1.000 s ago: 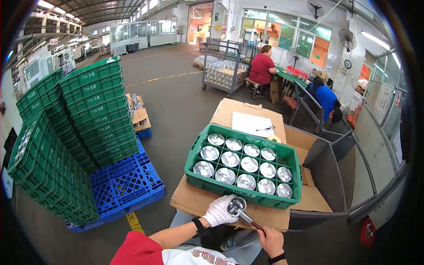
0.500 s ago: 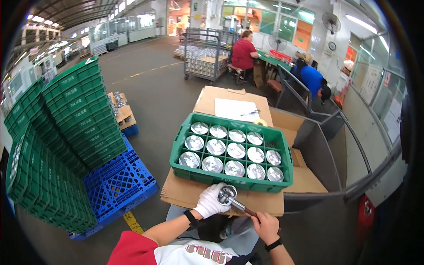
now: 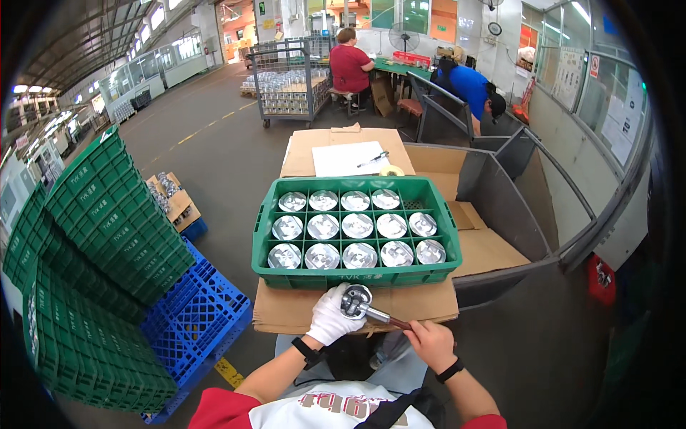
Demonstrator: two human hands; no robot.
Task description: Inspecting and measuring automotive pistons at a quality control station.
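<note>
The gloved left hand [image 3: 330,319] wraps around a round, shiny metal cylinder part [image 3: 355,299], cupping it from the left so that its open face turns up toward the person. The bare right hand [image 3: 431,342] closes around the dark reddish handle of a slim metal-shafted tool [image 3: 386,317], whose tip reaches into or against the part; how the tip meets it is too small to tell. Both are held close in front of the body, over the lap and just off the near edge of the bench, which seems to keep the work steady and in plain sight. Just beyond the hands sits a green plastic crate with a grid of compartments [image 3: 356,274], resting on flattened brown cardboard sheets [image 3: 300,311] that cover the bench, probably to cushion it. Nearly every compartment holds one upright silvery cylinder [image 3: 359,254], apart from its neighbours, so the dividers keep the pieces from knocking together; one cell at the far right looks empty. Behind the crate lie a white sheet of paper with a pen [image 3: 348,159] and a roll of tape [image 3: 391,171]. To the left, stacks of empty green crates [image 3: 107,214] lean on a blue plastic pallet [image 3: 204,314]. Farther off, two people work at a table beside a wire cage trolley [image 3: 288,82].
</note>
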